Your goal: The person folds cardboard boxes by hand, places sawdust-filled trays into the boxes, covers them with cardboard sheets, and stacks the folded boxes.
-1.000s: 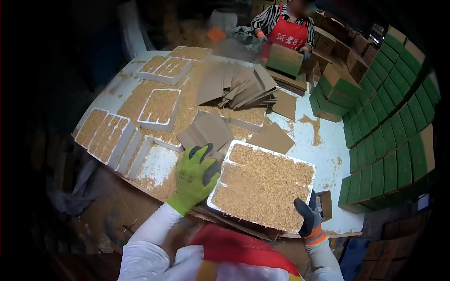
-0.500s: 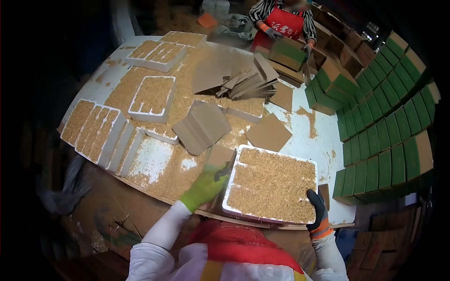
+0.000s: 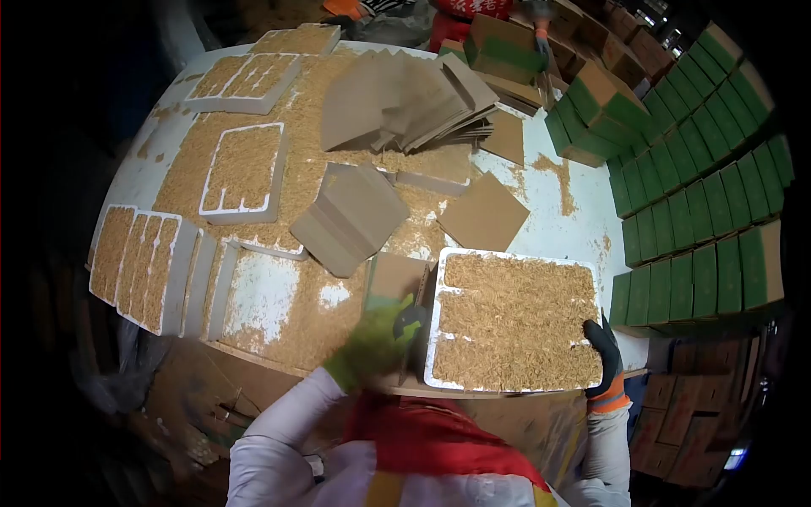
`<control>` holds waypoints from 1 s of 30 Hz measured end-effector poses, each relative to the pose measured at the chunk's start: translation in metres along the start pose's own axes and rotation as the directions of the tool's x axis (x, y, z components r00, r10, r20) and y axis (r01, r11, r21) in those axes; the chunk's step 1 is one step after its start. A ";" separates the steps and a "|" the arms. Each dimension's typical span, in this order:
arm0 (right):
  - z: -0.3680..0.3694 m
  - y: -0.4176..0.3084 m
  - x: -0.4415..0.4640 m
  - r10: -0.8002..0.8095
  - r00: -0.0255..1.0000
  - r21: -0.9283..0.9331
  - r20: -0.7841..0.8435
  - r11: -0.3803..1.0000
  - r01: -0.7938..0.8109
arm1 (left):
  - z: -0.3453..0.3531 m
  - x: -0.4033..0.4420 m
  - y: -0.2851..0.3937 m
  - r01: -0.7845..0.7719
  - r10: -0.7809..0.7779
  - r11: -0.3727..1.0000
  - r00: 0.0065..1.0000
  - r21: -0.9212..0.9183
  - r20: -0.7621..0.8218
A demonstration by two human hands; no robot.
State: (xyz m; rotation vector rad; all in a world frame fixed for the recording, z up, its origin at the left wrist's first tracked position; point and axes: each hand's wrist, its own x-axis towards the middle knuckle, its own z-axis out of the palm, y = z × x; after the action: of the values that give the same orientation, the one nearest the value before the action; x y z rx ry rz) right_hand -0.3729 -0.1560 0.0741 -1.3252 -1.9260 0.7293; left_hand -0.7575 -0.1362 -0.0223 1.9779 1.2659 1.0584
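A white foam tray (image 3: 517, 321) filled level with tan, husk-like shavings is at the table's front edge. My right hand (image 3: 605, 355), in a dark glove with an orange cuff, grips its right side, with the thumb over the rim. Along the tray's left side stands a cardboard box (image 3: 395, 279), with a green-printed flap lying outward. My left hand (image 3: 372, 340), in a yellow-green glove with dark fingertips, is closed at the box's upright edge. Motion blurs this hand, and the box's lower part is hidden.
More filled foam trays (image 3: 245, 169) stand on the left of the table. Flattened cardboard (image 3: 405, 97) is piled at the back, and a folded sheet (image 3: 355, 220) lies mid-table. Green-and-brown boxes (image 3: 676, 203) are stacked on the right. A co-worker in a red apron (image 3: 473, 8) stands behind.
The tray and both my hands have shifted slightly right in view. My left hand stays at the cardboard. The view has tilted, and the co-worker shows higher up, partly cut off.
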 end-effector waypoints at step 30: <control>0.052 0.009 -0.005 0.434 0.892 -0.845 0.123 0.517 -0.135 | -0.049 0.101 -0.108 0.450 -0.307 0.746 0.887 0.491 -0.345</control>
State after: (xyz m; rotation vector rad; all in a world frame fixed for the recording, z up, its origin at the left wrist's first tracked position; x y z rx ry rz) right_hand -0.4075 -0.1613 0.0348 -2.2692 -2.4815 0.1231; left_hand -0.8262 0.0015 -0.0487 1.8698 2.2222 0.7861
